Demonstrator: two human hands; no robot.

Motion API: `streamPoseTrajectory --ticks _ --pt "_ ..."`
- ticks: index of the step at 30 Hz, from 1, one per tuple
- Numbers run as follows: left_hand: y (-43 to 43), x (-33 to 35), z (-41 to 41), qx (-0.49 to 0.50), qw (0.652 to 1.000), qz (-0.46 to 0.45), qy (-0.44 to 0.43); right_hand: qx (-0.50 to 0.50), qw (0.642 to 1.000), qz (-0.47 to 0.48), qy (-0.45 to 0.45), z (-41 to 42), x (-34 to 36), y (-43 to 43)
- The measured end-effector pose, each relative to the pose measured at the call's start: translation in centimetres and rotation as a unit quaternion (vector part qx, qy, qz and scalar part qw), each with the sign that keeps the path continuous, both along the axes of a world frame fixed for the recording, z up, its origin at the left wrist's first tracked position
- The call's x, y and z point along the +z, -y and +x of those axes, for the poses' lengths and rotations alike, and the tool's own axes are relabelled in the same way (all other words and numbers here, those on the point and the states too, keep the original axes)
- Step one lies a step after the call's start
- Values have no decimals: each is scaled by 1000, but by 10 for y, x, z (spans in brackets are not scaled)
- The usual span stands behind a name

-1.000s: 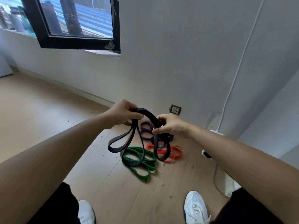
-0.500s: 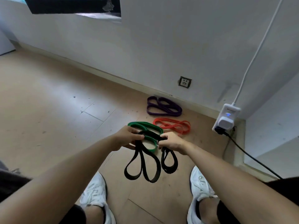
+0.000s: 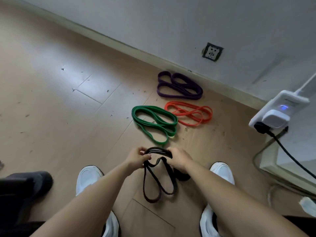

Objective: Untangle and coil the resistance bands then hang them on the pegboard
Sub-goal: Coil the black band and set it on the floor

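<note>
A person's two hands hold a black resistance band (image 3: 160, 151) low over a pale wood floor (image 3: 68, 103), between a pair of white shoes (image 3: 89, 177). The left hand (image 3: 138, 158) pinches one end of a gathered bundle of the band's strands, and the right hand (image 3: 181, 159) grips the other end, fingers curled over it. The hands are apart, with the short bundle stretched side to side between them. Below that bundle the rest of the band falls in long narrow loops, their long axis running from the hands back toward the person's feet. One loop passes under the right hand.

Three more bands lie coiled on the floor beyond the hands. A green band (image 3: 164, 125) is nearest, just past the fingertips, its long axis slanting from far left to near right. A red band (image 3: 188, 113) lies just beside it, farther out and to the right. A purple band (image 3: 181, 87) lies farthest, close to the skirting. All three are clear of the hands. A wall socket (image 3: 212, 52) is set above the purple band, and a white power strip (image 3: 277, 110) is well off to the right.
</note>
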State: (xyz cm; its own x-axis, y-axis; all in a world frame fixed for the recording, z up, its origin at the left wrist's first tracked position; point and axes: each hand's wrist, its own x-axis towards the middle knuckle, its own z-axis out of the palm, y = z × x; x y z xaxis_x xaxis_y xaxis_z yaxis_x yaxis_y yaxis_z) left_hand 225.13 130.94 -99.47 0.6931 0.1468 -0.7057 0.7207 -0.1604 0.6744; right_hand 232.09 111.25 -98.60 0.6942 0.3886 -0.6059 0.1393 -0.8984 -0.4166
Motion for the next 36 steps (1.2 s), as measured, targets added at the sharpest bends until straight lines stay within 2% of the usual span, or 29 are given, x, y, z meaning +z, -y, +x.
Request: streamPoseTrajectory --ticks 3,8,13,19,22,25,29,33,36 --pt "-14 -28 9 -20 995 100 10 27 998 -27 44 8 -18 -14" --pt "-27 -54 23 -25 989 142 16 34 994 -48 92 6 -45 -24" --pt "-29 -63 41 -42 969 242 23 41 986 -51 150 -8 -59 -18" --pt "-24 -60 49 44 965 260 13 4 983 -28 183 -15 -66 1" --pt "-25 -59 44 41 974 224 -4 17 989 -27 148 -13 -64 7" --pt "-35 -54 42 28 972 234 -5 0 994 -10 105 -4 -62 13" --pt "-40 -39 57 4 958 283 46 -95 986 38 132 21 -57 27" --pt "-27 -27 94 -65 958 252 119 -156 973 59 161 62 -52 41" --pt "-11 -21 131 -110 946 253 172 -196 960 75 183 98 -45 47"
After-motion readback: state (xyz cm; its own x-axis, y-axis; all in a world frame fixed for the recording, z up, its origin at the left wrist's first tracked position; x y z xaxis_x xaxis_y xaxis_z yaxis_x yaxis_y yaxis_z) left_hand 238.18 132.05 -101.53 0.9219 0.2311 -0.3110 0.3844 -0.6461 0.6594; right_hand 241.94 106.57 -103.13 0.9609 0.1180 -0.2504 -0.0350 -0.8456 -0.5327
